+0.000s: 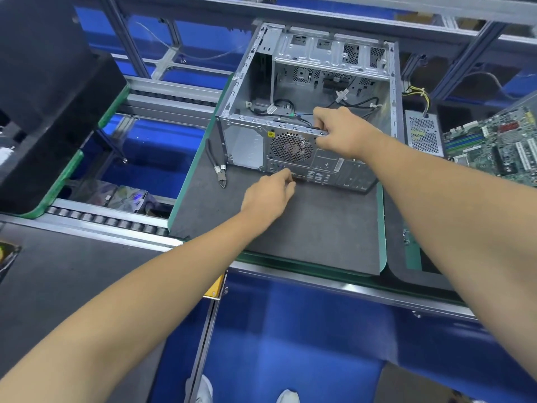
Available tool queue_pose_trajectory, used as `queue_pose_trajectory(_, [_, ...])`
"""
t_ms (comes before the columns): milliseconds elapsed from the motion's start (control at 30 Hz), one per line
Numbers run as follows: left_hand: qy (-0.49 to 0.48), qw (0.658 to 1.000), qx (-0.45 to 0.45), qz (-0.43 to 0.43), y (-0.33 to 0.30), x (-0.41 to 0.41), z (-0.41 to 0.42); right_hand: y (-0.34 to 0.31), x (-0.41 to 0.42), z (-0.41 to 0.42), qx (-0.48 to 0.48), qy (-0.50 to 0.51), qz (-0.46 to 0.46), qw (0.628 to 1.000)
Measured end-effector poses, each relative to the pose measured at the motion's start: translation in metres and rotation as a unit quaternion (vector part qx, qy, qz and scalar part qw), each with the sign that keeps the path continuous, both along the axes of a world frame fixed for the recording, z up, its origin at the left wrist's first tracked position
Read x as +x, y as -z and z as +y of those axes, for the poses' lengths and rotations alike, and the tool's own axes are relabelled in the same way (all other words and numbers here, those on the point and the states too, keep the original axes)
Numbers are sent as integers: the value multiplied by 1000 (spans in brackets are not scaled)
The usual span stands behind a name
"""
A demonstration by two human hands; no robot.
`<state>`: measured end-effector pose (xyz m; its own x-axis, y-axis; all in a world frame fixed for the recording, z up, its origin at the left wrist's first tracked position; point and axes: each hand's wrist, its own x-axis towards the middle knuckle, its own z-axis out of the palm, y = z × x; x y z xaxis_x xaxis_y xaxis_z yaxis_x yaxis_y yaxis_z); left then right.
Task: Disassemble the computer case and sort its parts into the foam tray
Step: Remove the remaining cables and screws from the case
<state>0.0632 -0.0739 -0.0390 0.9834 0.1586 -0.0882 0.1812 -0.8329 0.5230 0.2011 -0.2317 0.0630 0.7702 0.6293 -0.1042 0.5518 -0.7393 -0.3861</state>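
An open grey metal computer case (293, 82) lies on its side on a dark mat (305, 228), rear panel toward me, with black cables loose inside. My right hand (340, 130) grips the case's near top rim, fingers curled over the edge above the fan grille (290, 148). My left hand (271, 196) pinches something small at the rear I/O panel (316, 175); what it pinches is hidden by the fingers. A power supply (424, 135) and a green motherboard (499, 146) lie to the right of the case.
Diagonal cutters (218, 167) lie on the mat left of the case. A black foam tray (52, 112) sits at the far left on the roller conveyor (116, 222). Aluminium frame rails (453, 65) run behind the case. Blue bins (151, 158) are below.
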Motion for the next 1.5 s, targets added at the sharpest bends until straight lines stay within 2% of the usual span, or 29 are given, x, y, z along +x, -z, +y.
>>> queue_pose_trajectory(133, [65,987,143,-41,11,-8,18,0,1,0,0,-1,3,1000])
queue_pose_trajectory(333, [103,984,147,2,24,-12,28,1,2,0,3,-2,7,1000])
queue_pose_trajectory(433, [62,996,70,-14,24,-13,32,2,3,-1,2,-2,5,1000])
queue_pose_trajectory(500, [10,998,-28,-58,20,-16,36,3,3,-1,1,-3,2,1000])
queue_pose_trajectory(567, [-34,986,-127,-102,14,-18,42,3,4,-1,-1,-5,1,1000])
queue_pose_trajectory(633, [-67,960,-215,-163,5,-19,45,3,4,-1,0,-6,2,1000])
queue_pose_trajectory(733, [-130,886,-356,-268,-9,-18,45,3,4,-1,0,-6,5,1000])
queue_pose_trajectory(800, [-152,854,-378,-324,-12,-19,40,3,4,-1,0,-7,4,1000])
queue_pose_trajectory(833, [-156,852,-367,-339,-9,-21,36,2,3,-1,-1,-6,3,1000])
queue_pose_trajectory(900, [-152,873,-322,-333,8,-30,28,1,3,0,-3,-5,4,1000])
queue_pose_trajectory(1000, [-136,923,-221,-284,35,-42,20,0,3,0,-6,-4,6,1000])
queue_pose_trajectory(1067, [-127,940,-173,-264,39,-42,19,1,3,-1,-7,-2,7,1000])
queue_pose_trajectory(1167, [-107,951,-190,-220,39,-38,25,2,3,0,-7,-3,7,1000])
queue_pose_trajectory(1300, [-115,942,-270,-162,34,-33,33,2,4,-1,-4,-4,10,1000])
queue_pose_trajectory(1500, [-138,953,-247,-107,36,-36,32,1,4,-1,-6,-4,15,1000])
